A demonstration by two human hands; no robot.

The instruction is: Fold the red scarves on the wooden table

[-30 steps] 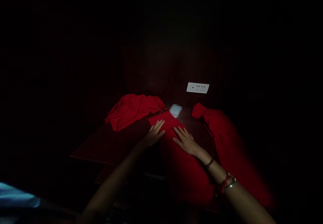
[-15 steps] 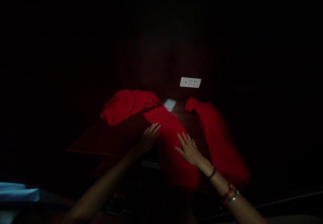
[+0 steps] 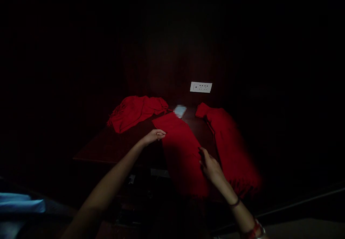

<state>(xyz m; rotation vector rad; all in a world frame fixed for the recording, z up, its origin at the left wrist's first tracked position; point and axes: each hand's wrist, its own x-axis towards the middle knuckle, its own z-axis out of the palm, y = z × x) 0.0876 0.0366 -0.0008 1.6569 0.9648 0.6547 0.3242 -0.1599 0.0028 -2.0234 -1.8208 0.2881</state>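
A red fringed scarf [image 3: 183, 142] lies lengthwise on the dark table between my hands, its near end hanging over the front edge. My left hand [image 3: 155, 136] is at its left edge, fingers bent and pinched together on the cloth. At the right edge is my right hand [image 3: 212, 168], its thumb and forefinger curved and apart against the scarf; the other fingers are partly hidden. Just past the scarf's far end sits a small pale item [image 3: 180, 111], blurred out.
A second red scarf [image 3: 138, 111] lies bunched at the back left. Another fringed red scarf [image 3: 231, 142] stretches along the right. A white socket plate [image 3: 201, 87] is on the dark wall. Something light blue [image 3: 21, 203] shows at the lower left. Most surroundings are too dark to make out.
Both hands have come off the scarf's surface, where they lay flat, and moved outward to its side edges. The left fingers have closed on the cloth; the right fingers have curled.
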